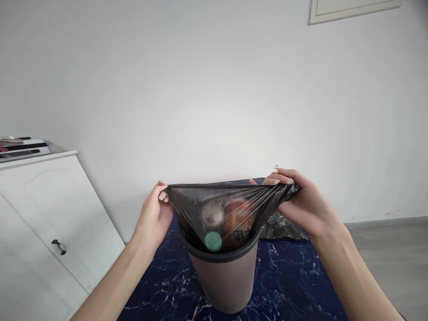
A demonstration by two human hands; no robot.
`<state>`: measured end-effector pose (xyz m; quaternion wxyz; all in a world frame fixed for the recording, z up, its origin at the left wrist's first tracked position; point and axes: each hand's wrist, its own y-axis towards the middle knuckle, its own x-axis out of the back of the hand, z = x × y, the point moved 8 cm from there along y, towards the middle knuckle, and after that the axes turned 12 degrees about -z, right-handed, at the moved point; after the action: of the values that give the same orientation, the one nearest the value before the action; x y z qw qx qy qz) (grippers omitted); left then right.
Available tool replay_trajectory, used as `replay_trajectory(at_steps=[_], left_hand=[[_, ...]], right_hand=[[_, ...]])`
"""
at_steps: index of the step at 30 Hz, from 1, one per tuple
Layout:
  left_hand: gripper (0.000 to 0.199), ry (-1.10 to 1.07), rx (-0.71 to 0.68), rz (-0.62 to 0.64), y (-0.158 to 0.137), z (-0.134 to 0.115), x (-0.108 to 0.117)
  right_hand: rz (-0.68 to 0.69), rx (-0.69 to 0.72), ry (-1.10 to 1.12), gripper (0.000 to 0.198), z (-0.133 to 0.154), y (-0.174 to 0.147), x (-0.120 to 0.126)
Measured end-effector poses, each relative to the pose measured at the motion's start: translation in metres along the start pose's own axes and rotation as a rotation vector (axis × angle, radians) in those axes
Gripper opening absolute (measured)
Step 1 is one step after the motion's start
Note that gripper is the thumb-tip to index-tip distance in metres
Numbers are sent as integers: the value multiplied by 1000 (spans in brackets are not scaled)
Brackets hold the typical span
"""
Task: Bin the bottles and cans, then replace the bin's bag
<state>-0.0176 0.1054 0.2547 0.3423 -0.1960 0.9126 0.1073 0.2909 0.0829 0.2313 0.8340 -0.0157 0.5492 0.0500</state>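
A: What is seen nearest?

B: A grey-brown bin [227, 283], stood upright on a blue marbled table [294, 276], in from its right edge; the near edge is out of view. By that footing, it seems, both hands are left free for the plastic.

A: And inside?

B: A thin black bag [192, 198] is seated within the bin's dark rim [220, 257]. A green disc [213, 241], a pale round item [212, 216] and an orange-red packet [240, 218] are carried low in it, their weight presumably anchoring the bottom.

A: How is the mouth held?

B: One corner is pinched by the left hand [154, 216]; the other is gathered in the right hand [307, 203]. By the opposed pull, apparently, the upper edge is drawn straight.

A: Farther back?

B: More black plastic [284, 228] is spread toward the table's far right corner; whether it is joined to the bag cannot be told. At left, a white cabinet [43, 209] is placed by the pale wall [214, 98].
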Motion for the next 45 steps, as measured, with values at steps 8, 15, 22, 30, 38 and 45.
replay_trajectory(at_steps=[8, 15, 22, 30, 38, 45], left_hand=[[21, -109, 88, -82, -9, 7, -2], [17, 217, -11, 198, -16, 11, -14], [18, 1106, -515, 811, -56, 21, -61], [13, 1238, -470, 1194, -76, 48, -76], [26, 1141, -321, 1015, -67, 35, -66], [27, 482, 54, 585, -47, 14, -57]], right_hand=[[-62, -7, 206, 39, -3, -3, 0], [30, 173, 61, 31, -1, -10, -9], [5, 386, -229, 28, 1, -15, -13], [14, 496, -599, 27, -9, -20, -20], [296, 455, -1014, 34, -44, -39, -38], [525, 331, -1483, 30, -81, -34, -64]])
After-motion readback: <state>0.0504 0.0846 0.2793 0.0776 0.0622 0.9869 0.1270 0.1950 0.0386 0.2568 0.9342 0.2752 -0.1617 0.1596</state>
